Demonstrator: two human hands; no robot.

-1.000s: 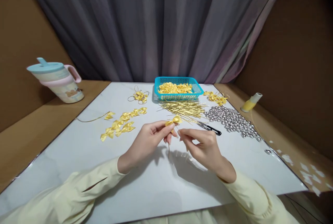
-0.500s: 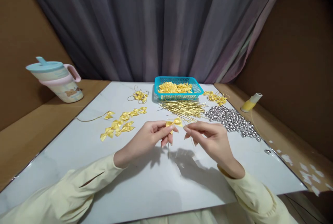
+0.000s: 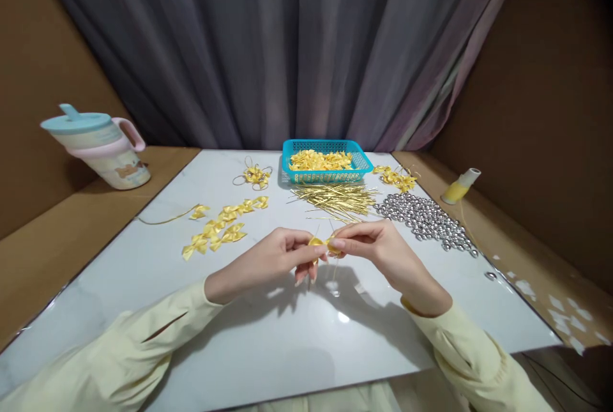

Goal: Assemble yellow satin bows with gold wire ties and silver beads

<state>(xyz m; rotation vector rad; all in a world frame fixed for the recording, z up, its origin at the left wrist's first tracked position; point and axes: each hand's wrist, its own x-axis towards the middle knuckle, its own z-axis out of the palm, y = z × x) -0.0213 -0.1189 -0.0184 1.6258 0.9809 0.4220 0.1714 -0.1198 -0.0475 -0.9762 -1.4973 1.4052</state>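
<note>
Between my two hands, over the middle of the white table, is a small yellow ribbon bow [image 3: 317,243]. My left hand [image 3: 292,252] pinches its left side between thumb and fingers. At its right side, the thumb and forefinger of my right hand [image 3: 366,244] are closed on the bow too. Thin wire or thread ends stick out above and below the bow; whose piece each belongs to is too fine to tell. Beyond the hands lies a pile of gold twist ties [image 3: 338,200]. To the left, several loose yellow bows [image 3: 211,231] lie in rows.
A blue basket [image 3: 327,178] of yellow bows stands at the back. Silver beads [image 3: 426,217] are heaped at right, near a yellow thread spool [image 3: 460,187]. Tied bow clusters [image 3: 256,175] lie at back left and back right [image 3: 396,178]. A lidded cup [image 3: 108,150] stands at left.
My right hand has moved left and closed on the right side of the bow. The bow has come lower and nearer to me; the hands are now almost touching.
</note>
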